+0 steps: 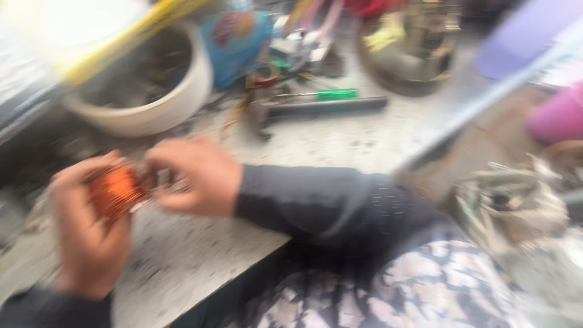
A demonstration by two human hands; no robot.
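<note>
A blurred head-camera view looks down at a speckled grey stone worktop (340,136). At about 8 o'clock in the frame, the left hand (85,234) is clenched around a small orange copper wire coil (115,191), fingers wrapped over it from the left and below. The right hand (194,176), just to the coil's 3 o'clock side, pinches at the coil's edge with its fingertips; the exact contact point is lost in motion blur. Both wrists wear dark sleeves, and the right forearm (322,203) stretches across the worktop's front edge toward 4 o'clock.

At 11 o'clock from the hands sits a white round bowl (164,106) with dark contents. Toward 1 o'clock lies a green-handled screwdriver (331,94), and just below it a dark, long-handled tool (316,108), possibly a hammer. At 12 o'clock a blue patterned packet (234,42) leans beside the bowl. At the top, near 1 o'clock, a round metal housing (413,48) rests. A pink object (559,115) shows at 3 o'clock, and patterned fabric (419,285) fills the 5 o'clock corner.
</note>
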